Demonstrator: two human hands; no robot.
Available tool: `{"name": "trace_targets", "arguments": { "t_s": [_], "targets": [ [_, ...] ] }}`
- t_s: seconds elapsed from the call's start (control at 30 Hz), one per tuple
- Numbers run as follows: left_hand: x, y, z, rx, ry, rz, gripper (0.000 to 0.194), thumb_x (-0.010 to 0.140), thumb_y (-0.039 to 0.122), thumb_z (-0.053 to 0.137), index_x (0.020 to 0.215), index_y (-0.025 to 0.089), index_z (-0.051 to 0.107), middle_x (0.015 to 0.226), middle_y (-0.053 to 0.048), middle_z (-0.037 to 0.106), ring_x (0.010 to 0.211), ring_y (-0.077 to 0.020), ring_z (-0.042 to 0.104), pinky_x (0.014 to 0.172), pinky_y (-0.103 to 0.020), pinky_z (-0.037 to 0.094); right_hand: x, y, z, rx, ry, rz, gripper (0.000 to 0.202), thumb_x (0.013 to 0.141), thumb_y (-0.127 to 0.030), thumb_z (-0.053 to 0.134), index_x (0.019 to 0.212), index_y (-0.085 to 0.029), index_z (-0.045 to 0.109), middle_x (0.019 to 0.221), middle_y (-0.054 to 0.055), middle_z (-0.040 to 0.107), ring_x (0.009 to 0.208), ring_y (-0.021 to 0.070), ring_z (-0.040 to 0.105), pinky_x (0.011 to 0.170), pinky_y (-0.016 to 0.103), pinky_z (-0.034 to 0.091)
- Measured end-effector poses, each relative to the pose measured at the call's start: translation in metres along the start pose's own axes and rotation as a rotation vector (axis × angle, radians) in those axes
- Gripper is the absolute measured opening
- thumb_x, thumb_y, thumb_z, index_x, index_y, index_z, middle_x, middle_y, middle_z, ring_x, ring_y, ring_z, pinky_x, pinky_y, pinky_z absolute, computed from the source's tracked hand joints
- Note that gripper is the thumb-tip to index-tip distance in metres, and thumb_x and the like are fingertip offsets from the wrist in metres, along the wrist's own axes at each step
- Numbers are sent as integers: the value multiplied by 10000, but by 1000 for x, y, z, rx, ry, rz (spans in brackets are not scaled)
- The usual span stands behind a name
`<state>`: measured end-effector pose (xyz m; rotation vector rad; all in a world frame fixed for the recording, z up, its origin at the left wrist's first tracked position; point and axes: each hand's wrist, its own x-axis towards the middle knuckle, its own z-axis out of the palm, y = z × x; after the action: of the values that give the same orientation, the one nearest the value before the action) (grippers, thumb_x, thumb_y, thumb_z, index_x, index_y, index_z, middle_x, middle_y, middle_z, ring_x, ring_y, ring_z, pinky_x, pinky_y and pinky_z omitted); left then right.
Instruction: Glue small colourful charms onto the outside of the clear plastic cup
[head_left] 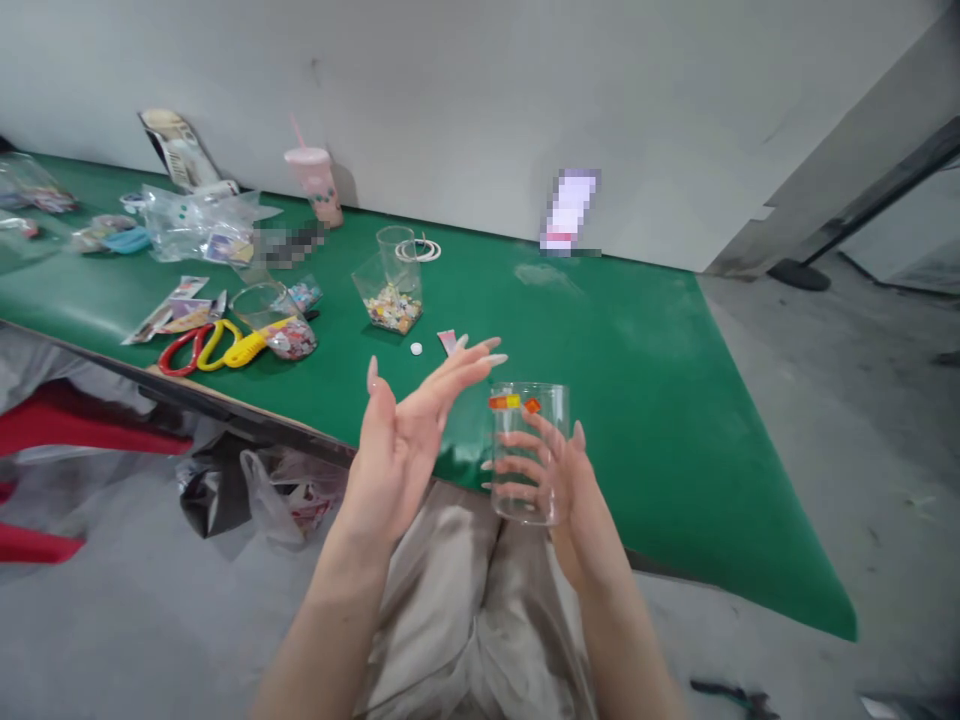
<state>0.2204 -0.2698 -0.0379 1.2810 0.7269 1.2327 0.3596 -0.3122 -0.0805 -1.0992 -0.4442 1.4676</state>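
Observation:
My right hand [574, 470] is wrapped round a clear glass cup [529, 500], its fingers showing through the wall. Red, yellow and orange pieces [514, 402] sit in a short line near the cup's rim. My left hand [416, 425] is raised to the left of the cup, palm turned up and fingers stretched, with nothing seen in it. Just beyond its fingertips lie a small pink-and-white tube [447, 341] and a white round cap [416, 349]. Behind them stands a clear angular container [396, 308] part-filled with small colourful pieces.
Red- and yellow-handled scissors [199, 350] lie on the left near the green table's [637, 420] front edge. Plastic bags [199, 220], a pink tumbler [319, 185] and a white coil [418, 250] are farther back. A phone [570, 208] leans against the wall.

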Motion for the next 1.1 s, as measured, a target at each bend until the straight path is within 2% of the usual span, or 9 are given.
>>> {"name": "trace_targets", "arguments": {
  "t_s": [0.23, 0.33, 0.43, 0.63, 0.73, 0.8, 0.9, 0.97, 1.1],
  "targets": [
    [-4, 0, 5, 50, 1, -21, 681, 950, 462, 67, 946, 270, 721, 1276, -17, 591, 1280, -206, 443, 1102, -452, 307, 33, -3, -25, -67, -36, -77, 515, 764, -608, 565, 1073, -199, 618, 860, 34, 693, 663, 155, 675, 561, 257, 550],
    [-5, -2, 4, 190, 42, -44, 557, 934, 468, 284, 642, 240, 700, 966, -51, 716, 995, -217, 629, 934, -415, 466, 48, -2, -30, -61, -36, -81, 487, 744, -583, 607, 1042, -198, 632, 834, 27, 701, 637, 141, 675, 534, 233, 544],
    [-2, -7, 0, 381, 111, -53, 377, 850, 342, 533, 507, 207, 613, 630, -25, 660, 729, -177, 633, 783, -338, 505, 56, 2, -30, -42, -98, -51, 492, 708, -600, 627, 998, -203, 643, 811, 31, 705, 612, 150, 671, 527, 256, 553],
    [15, -33, -23, 458, 152, -13, 442, 759, 324, 637, 393, 178, 438, 944, -49, 624, 928, -187, 588, 883, -345, 459, 61, 9, -25, -25, -218, -148, 509, 716, -607, 612, 1062, -233, 618, 914, 29, 687, 709, 149, 675, 621, 266, 550],
    [23, -49, -33, 398, 117, -47, 302, 736, 349, 666, 526, 182, 528, 1099, -62, 593, 1079, -221, 546, 939, -372, 432, 65, 10, -25, -13, -214, -169, 508, 727, -612, 596, 1075, -242, 612, 922, 24, 683, 724, 142, 667, 649, 267, 542],
    [26, -60, -34, 311, 51, -52, 200, 719, 345, 690, 861, 223, 620, 1277, -70, 524, 1209, -236, 471, 976, -380, 409, 70, 9, -24, -14, -210, -185, 521, 732, -617, 587, 1099, -247, 606, 950, 27, 682, 754, 143, 664, 680, 271, 537],
    [32, -78, -23, 81, -47, -122, 636, 768, 393, 641, 1337, 323, 365, 1446, -77, 378, 1339, -227, 341, 1040, -372, 355, 75, 9, -21, -39, -200, -203, 559, 753, -661, 523, 1141, -264, 591, 1019, 36, 678, 879, 160, 658, 773, 298, 527],
    [35, -88, -10, -83, -113, -214, 759, 763, 450, 634, 1409, 321, 256, 1450, -89, 378, 1343, -245, 340, 1061, -386, 334, 76, 10, -20, -112, -189, -245, 581, 768, -695, 460, 1148, -275, 589, 1069, 42, 665, 983, 175, 633, 861, 342, 503],
    [37, -99, 8, -257, -266, -340, 662, 758, 451, 644, 1341, 264, 392, 1414, -101, 430, 1311, -274, 384, 1066, -402, 330, 74, 10, -28, -480, -180, -453, 574, 844, -670, 333, 1174, -274, 586, 1214, 61, 589, 1174, 199, 518, 1047, 421, 350]
  ]
}}
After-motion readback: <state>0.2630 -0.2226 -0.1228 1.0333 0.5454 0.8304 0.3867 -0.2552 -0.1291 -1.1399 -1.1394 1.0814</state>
